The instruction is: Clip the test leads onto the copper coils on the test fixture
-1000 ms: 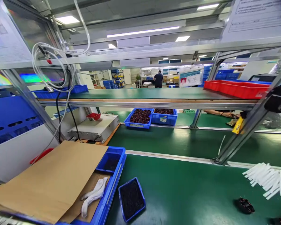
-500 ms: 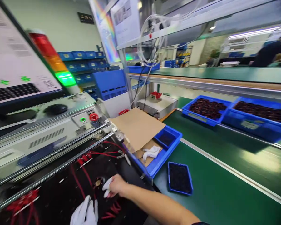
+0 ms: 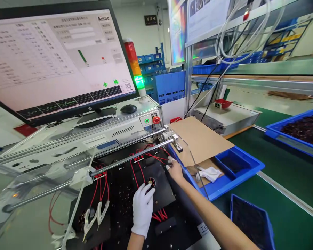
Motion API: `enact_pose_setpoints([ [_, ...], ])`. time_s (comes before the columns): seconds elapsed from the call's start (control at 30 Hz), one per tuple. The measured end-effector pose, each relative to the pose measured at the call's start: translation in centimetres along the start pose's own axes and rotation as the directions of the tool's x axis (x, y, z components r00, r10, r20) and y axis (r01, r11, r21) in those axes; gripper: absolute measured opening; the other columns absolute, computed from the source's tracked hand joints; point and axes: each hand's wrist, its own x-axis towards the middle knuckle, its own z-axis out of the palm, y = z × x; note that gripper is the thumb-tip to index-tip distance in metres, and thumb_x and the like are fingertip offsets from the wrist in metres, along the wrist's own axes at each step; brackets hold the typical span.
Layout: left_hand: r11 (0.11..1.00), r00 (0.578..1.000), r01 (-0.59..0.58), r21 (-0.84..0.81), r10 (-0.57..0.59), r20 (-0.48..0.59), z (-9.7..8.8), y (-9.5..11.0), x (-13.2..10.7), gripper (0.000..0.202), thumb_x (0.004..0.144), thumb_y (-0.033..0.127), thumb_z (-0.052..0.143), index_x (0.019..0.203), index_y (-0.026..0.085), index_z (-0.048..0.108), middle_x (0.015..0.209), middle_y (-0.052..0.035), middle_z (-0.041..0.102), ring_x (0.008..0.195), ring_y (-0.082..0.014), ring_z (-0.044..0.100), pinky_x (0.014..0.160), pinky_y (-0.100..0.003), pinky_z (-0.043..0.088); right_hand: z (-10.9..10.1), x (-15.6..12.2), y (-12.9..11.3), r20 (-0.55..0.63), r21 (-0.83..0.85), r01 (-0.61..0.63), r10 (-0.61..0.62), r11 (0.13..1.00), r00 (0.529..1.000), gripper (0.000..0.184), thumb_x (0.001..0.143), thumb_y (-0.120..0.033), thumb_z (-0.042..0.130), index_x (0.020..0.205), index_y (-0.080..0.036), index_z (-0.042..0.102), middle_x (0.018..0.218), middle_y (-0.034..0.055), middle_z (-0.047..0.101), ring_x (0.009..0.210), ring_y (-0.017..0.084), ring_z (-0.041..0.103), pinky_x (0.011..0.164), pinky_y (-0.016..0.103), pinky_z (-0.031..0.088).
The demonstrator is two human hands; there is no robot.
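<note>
Left hand [image 3: 142, 209], white-gloved: fingers spread flat, gripping nothing, fingertips touching small round part [image 3: 151, 182] on black fixture plate [image 3: 161, 194]. Right hand [image 3: 175, 170], bare with white fingertip cots: loosely curled, holding nothing, beside red leads [image 3: 135, 166]. Monitor [image 3: 54, 59] behind; blue bin [image 3: 240, 170] to the right.

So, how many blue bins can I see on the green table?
3: one under the cardboard sheet, one small at the bottom right, one at the right edge. Others may be out of view.

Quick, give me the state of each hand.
Left hand: gloved, open, fingertips at the small round part.
Right hand: bare, fingers curled; a hold cannot be told.
</note>
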Motion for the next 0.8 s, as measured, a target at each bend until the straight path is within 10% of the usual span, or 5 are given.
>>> enact_pose_setpoints([
  [0.23,0.995,0.991,-0.068,0.07,0.06,0.121,-0.1,-0.2,0.7,0.021,0.081,0.022,0.052,0.092,0.034,0.065,0.109,0.0049,0.062,0.115,-0.0221,0.045,0.102,-0.043,0.033,3.1,4.5,0.5,0.036,-0.29,-0.041,0.053,0.956,0.998,0.103,0.053,-0.008,0.069,0.139,-0.006,0.012,0.136,0.0236,0.029,0.125,0.034,0.029,0.101,0.04,0.029],
  [0.43,0.996,0.98,-0.089,-0.032,0.093,0.173,-0.7,0.4,1.3,0.02,0.08,0.019,0.052,0.085,0.031,0.067,0.097,0.0025,0.066,0.112,-0.0202,0.049,0.105,-0.044,0.031,3.0,4.4,1.1,0.028,-0.33,-0.084,0.098,0.94,0.995,0.064,0.067,-0.005,0.054,0.128,-0.008,0.038,0.108,0.0193,0.052,0.104,0.028,0.051,0.085,0.034,0.039],
  [0.57,0.972,0.978,-0.204,-0.113,0.206,0.007,0.0,0.8,1.4,0.018,0.077,0.016,0.056,0.081,0.03,0.067,0.079,0.0036,0.068,0.102,-0.02,0.055,0.099,-0.045,0.037,1.4,2.9,0.5,0.062,-0.323,-0.032,0.055,0.946,0.997,0.034,0.069,-0.009,0.05,0.101,-0.014,0.057,0.106,0.0122,0.053,0.098,0.021,0.053,0.082,0.028,0.039],
  [0.8,0.977,0.987,-0.147,-0.153,0.133,-0.095,1.3,1.1,1.3,0.013,0.076,0.016,0.059,0.075,0.026,0.067,0.074,0.0018,0.067,0.098,-0.0229,0.057,0.091,-0.044,0.04,-0.9,-1.3,-3.9,0.264,-0.414,0.12,-0.007,0.902,0.964,0.051,0.073,-0.022,0.048,0.123,-0.018,0.041,0.091,0.0071,0.061,0.085,0.022,0.057,0.073,0.031,0.039],
])
